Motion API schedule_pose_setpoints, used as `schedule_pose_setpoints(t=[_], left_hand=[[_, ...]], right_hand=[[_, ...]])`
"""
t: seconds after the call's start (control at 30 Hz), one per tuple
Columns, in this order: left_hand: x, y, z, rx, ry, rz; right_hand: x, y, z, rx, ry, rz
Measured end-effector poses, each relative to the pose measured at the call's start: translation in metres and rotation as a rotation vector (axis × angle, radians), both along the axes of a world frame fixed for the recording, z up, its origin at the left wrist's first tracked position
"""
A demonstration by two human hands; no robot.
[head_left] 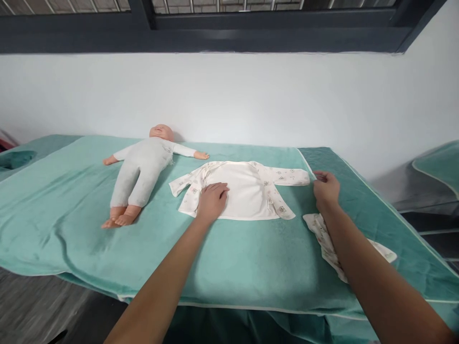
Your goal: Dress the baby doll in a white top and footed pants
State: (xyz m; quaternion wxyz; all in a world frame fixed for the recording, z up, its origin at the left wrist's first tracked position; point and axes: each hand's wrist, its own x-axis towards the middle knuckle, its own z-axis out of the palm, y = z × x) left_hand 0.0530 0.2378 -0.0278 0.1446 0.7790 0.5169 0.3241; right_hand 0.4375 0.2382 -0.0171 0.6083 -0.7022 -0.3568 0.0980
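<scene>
A white baby shirt (244, 188) with small printed figures on its sleeves and side flaps lies spread out, front open, on a light green blanket (258, 258). My left hand (212, 201) rests on the left part of the shirt, fingers laid out on the cloth. Just past the cuff of the right sleeve, my right hand (326, 188) is closed, its fingertips pinched at the blanket's white-trimmed edge. A baby doll (143, 160) in a white body suit lies on its back to the left, arms spread, bare feet towards me.
Partly under my right forearm lies another crumpled printed baby garment (326, 239). A darker green cover (387, 239) spreads at the right. Behind the bed stands a white wall (229, 100) below a dark window frame (272, 31). Another green-covered surface (439, 165) shows at the far right.
</scene>
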Motion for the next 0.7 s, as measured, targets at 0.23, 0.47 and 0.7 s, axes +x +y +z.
schedule_pose_setpoints(t=[0.23, 0.47, 0.7], left_hand=[[-0.001, 0.001, -0.001, 0.013, -0.008, -0.008], [-0.001, 0.001, -0.002, 0.018, -0.016, -0.009], [0.0, 0.002, -0.001, 0.007, -0.024, 0.021]], right_hand=[[-0.06, -0.003, 0.004, -0.364, -0.86, 0.389], [-0.076, -0.003, -0.007, -0.64, -0.886, 0.343], [-0.068, 0.001, 0.006, -0.521, -0.856, 0.3]])
